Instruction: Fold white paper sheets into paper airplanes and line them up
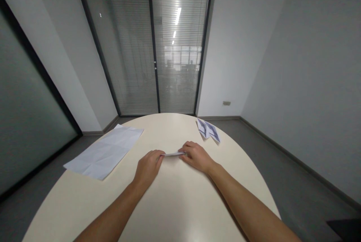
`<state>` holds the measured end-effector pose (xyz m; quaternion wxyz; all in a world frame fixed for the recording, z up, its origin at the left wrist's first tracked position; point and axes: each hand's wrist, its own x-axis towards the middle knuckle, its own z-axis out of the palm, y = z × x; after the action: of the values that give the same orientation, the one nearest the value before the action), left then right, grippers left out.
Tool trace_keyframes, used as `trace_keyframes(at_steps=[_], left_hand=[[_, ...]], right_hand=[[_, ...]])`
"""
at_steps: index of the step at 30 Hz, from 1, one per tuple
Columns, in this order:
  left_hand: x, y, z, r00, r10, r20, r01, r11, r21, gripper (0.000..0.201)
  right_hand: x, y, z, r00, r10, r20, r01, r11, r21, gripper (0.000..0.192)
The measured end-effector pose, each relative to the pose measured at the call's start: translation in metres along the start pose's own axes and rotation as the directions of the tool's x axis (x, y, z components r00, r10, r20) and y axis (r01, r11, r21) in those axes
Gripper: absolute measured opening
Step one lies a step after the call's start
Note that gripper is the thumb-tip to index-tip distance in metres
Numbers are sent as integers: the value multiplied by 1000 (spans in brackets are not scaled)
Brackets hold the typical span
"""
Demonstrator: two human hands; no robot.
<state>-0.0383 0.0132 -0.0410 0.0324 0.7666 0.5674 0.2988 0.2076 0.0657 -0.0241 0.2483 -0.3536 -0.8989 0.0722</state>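
Left hand (148,167) and right hand (195,155) each pinch an end of a narrow folded paper strip (173,154) at table (175,197) centre, 12 o'clock from the wrists; light, limp, creasable, so best gripped at its ends.

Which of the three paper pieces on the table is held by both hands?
The narrow folded strip at the centre, pinched between the left hand and right hand. The creased flat sheet lies untouched at left; the folded paper lies beyond, at right.
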Motion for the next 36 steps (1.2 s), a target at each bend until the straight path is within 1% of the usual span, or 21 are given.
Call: trace_keyframes(at_steps=[2,5,9,11,17,22,24,27,29,31,33,36], left_hand=[[0,0,0,1000,13,-24,-14,999,-50,21],[0,0,0,999,-3,-45,0,997,-74,22],[1,-2,0,994,-98,-55,95,994,-53,19],[1,-3,0,986,-153,-59,150,987,-52,17],[4,-7,-2,968,-245,-50,241,967,-84,12],[5,-9,-3,958,-278,-70,272,958,-87,9],[6,-11,-3,953,-295,-74,289,953,-87,8],[6,-17,-2,941,-330,-69,325,942,-80,8],[7,-21,-2,936,-345,-69,342,938,-57,10],[7,-23,-2,932,-357,-66,356,934,-38,12],[7,-24,-2,930,-362,-57,360,932,-43,13],[7,-24,-2,936,-349,-48,347,936,-58,15]], right_hand=[[0,1,1,1000,10,-8,-10,1000,-1,15],[1,2,2,998,59,-17,-59,998,-8,16],[1,4,3,985,170,13,-169,984,-61,21],[1,6,3,980,201,16,-199,977,-72,21],[-1,12,4,968,250,-10,-250,968,-35,26],[-2,17,8,971,236,-36,-234,971,52,34],[-1,19,10,960,273,-63,-268,960,84,35],[-1,25,13,921,377,-100,-365,923,121,39],[-1,29,15,896,428,-116,-411,900,142,37],[-1,31,16,881,455,-130,-433,886,166,30],[-1,31,15,876,463,-133,-436,880,191,23],[-1,30,14,877,462,-132,-433,879,200,19]])
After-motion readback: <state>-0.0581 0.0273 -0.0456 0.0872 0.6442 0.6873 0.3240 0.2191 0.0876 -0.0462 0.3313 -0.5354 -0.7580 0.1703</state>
